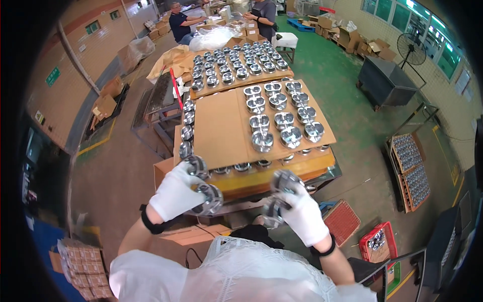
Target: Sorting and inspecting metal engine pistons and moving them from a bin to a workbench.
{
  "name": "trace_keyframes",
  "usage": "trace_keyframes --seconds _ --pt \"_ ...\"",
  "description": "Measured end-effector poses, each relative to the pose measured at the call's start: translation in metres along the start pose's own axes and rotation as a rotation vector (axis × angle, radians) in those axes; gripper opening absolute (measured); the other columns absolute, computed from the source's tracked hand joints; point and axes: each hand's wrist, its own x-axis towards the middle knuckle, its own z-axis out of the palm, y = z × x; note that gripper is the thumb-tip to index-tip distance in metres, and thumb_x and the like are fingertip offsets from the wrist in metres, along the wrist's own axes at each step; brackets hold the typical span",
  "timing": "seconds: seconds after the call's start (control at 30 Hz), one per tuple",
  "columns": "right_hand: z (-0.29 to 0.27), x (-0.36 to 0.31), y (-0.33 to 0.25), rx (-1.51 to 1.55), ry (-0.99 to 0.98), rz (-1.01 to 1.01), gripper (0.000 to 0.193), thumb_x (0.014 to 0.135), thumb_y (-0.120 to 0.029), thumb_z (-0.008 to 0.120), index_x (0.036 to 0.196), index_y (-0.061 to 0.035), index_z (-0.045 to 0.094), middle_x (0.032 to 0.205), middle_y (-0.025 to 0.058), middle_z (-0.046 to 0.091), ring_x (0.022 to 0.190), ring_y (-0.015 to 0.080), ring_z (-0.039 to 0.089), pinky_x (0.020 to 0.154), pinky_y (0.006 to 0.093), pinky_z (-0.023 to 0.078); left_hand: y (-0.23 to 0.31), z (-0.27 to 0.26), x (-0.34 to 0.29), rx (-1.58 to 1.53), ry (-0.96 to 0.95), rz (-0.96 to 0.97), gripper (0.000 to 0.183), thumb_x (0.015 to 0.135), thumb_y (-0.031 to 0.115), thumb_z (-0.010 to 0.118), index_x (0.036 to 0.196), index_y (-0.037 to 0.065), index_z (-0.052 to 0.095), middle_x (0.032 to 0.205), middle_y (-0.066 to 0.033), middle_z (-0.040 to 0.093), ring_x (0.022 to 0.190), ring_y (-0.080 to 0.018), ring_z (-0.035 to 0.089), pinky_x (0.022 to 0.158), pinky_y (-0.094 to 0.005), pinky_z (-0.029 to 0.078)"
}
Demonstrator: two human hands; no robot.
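My left hand [173,195], in a white glove, is closed round two shiny metal pistons, one upper piston [195,165] by the cardboard's near left corner and one lower piston [209,200]. In my right hand [303,214], also gloved, are two more pistons, an upper piston [285,180] and a lower piston [273,211], blurred by motion. Both hands are at the near side of a stack. On its top cardboard sheet [219,132] several pistons [262,141] stand in rows on the right half; the left half is bare. Beneath the sheet, a lower layer of pistons [187,133] shows at the edges.
Behind lies another cardboard layer full of pistons [228,78]. Two people [261,17] work at the far end. At right are a dark metal bin [385,83], a standing fan [411,49], a trolley of small parts [411,171] and a red crate [363,246].
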Motion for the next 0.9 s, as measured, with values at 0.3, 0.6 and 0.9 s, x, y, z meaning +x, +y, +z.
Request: trace_keyframes --seconds 0.3,0.6,0.9 --pt "0.15 0.224 0.009 -0.382 -0.313 -0.058 0.015 0.072 -0.003 0.068 0.087 -0.0045 0.068 0.103 0.0177 0.063 0.081 0.0312 0.068 0.07 0.0391 0.057 -0.067 -0.048 0.077 -0.021 -0.068 -0.123 0.028 0.066 0.014 0.076 0.091 0.001 0.075 0.12 -0.0162 0.059 0.102 -0.0296 0.062 0.089 -0.033 0.05" --pt "0.143 0.234 0.01 -0.444 -0.297 -0.141 0.022 0.077 -0.006 0.063 0.099 -0.0068 0.066 0.108 0.0145 0.063 0.082 0.0312 0.068 0.07 0.0398 0.056 -0.108 -0.054 0.176 0.092 -0.094 0.087 0.026 0.063 0.009 0.074 0.088 0.002 0.074 0.106 -0.0205 0.062 0.098 -0.0351 0.063 0.088 -0.036 0.051" --pt "0.068 0.143 0.01 -0.224 0.091 -0.012 0.022 0.076 -0.003 0.064 0.097 -0.0069 0.068 0.102 0.0113 0.068 0.081 0.0298 0.067 0.066 0.0395 0.055 -0.156 0.047 0.374 0.458 -0.229 0.236 0.025 0.064 0.024 0.066 0.074 0.001 0.071 0.083 -0.0234 0.066 0.078 -0.0378 0.066 0.073 -0.0401 0.054"
